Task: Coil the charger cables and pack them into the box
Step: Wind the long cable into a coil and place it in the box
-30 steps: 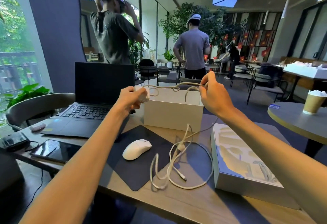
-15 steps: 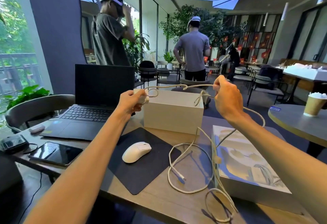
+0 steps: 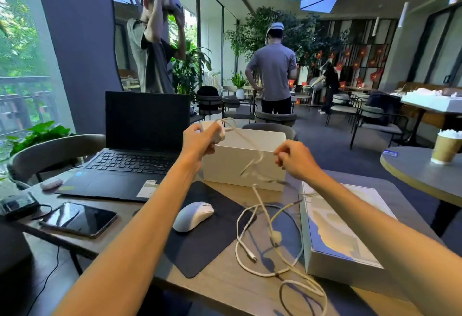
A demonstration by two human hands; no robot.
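Observation:
My left hand (image 3: 200, 140) grips a white charger plug with a small loop of cable at the near left corner of the white box (image 3: 260, 145). From it the white charger cable (image 3: 268, 225) runs blurred across the box front, then down to the table, where it lies in loose loops with a free connector end. My right hand (image 3: 295, 159) is lower, in front of the box's right part, fingers curled; the blurred cable passes by its fingertips, and whether they pinch it is unclear.
A flat box lid (image 3: 347, 230) lies at the right. A white mouse (image 3: 193, 215) sits on a dark mat (image 3: 207, 225). Left are an open laptop (image 3: 140, 145), a phone (image 3: 78, 219) and a small device. Two people stand behind; a paper cup (image 3: 446, 148) is on the neighbouring table.
My right hand dropped from above the box down to its front right. The cable, stretched between the hands before, now hangs slack. The loops on the table shifted.

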